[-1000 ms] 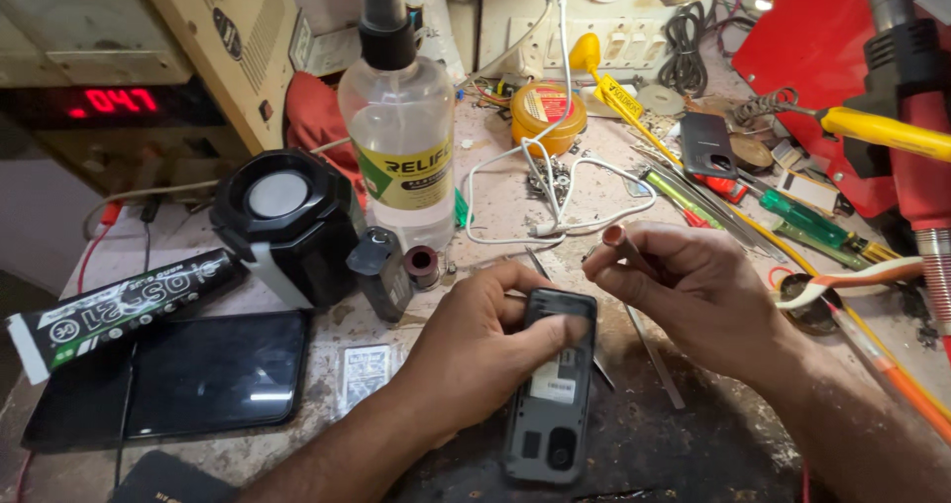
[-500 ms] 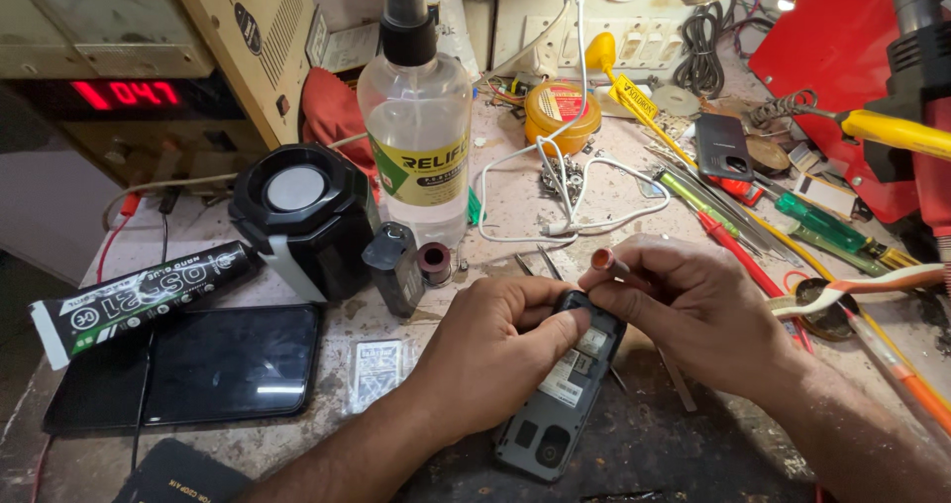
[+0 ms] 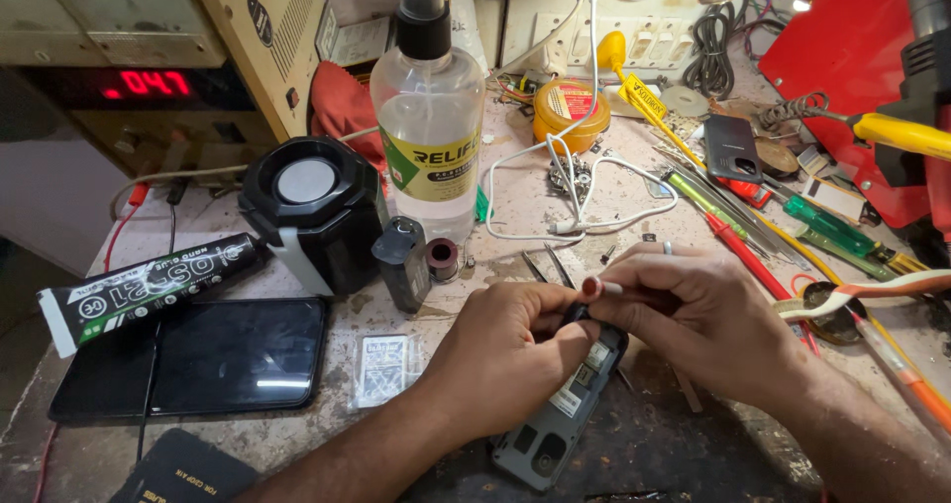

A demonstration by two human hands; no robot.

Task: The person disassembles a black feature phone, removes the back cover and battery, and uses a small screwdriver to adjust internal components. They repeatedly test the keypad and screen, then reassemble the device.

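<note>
The left hand (image 3: 510,350) is curled around the upper part of an opened grey mobile phone (image 3: 557,414), its fingers folded over the top edge and the thumb pressed near the exposed inner parts. The right hand (image 3: 708,320) meets it from the other side, fingers drawn together and pinching at the phone's top end; a ring shows on one finger, and whatever small part sits between the fingertips is too hidden to tell. The phone lies tilted on the worktop (image 3: 515,191), its lower end pointing toward the wearer, back cover off. Just left of the hands lie a small printed packet (image 3: 383,369) and a dark smartphone (image 3: 193,356) face up. Behind them stand a black round speaker (image 3: 309,211), a small dark battery (image 3: 402,262) and a clear spray bottle (image 3: 429,127) with a black nozzle. A white cable (image 3: 575,191) loops beyond the fingers, near tweezers (image 3: 547,263). To the right lie screwdrivers (image 3: 827,228) and a yellow-handled soldering iron (image 3: 897,132), well clear of the hands.
</note>
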